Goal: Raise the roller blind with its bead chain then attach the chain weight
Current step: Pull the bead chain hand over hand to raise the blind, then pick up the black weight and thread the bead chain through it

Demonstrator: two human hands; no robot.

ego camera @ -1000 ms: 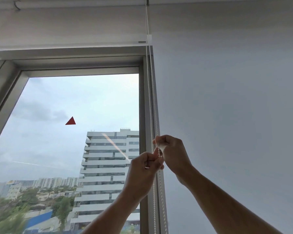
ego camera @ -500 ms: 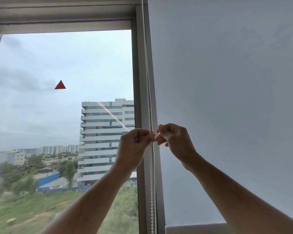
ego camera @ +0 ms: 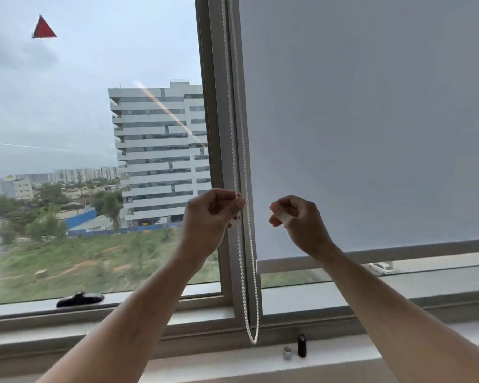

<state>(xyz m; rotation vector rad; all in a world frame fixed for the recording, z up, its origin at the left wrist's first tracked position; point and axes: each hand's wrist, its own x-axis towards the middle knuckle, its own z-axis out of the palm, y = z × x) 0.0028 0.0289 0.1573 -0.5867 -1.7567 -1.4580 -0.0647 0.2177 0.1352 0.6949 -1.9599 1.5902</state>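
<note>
The white bead chain (ego camera: 240,150) hangs as a loop along the window's centre post, its bottom just above the sill. My left hand (ego camera: 210,217) pinches the loop's left strand between thumb and fingertips. My right hand (ego camera: 297,221) is to the right of the chain, clear of it, with fingers curled closed and nothing visible in them. The pale grey roller blind (ego camera: 371,120) covers the right pane, and its bottom bar (ego camera: 398,257) sits a little above the lower frame. A small black chain weight (ego camera: 302,345) stands on the sill beside a small silver piece (ego camera: 287,353).
The white window sill (ego camera: 233,363) runs along the bottom. A black window handle (ego camera: 79,298) lies on the left pane's lower frame. A red triangle sticker (ego camera: 43,27) is on the left glass. The grey centre post (ego camera: 219,106) separates the panes.
The view has tilted down, bringing the sill and the blind's bottom bar into sight. My right hand has come off the chain and moved right; my left hand still pinches it.
</note>
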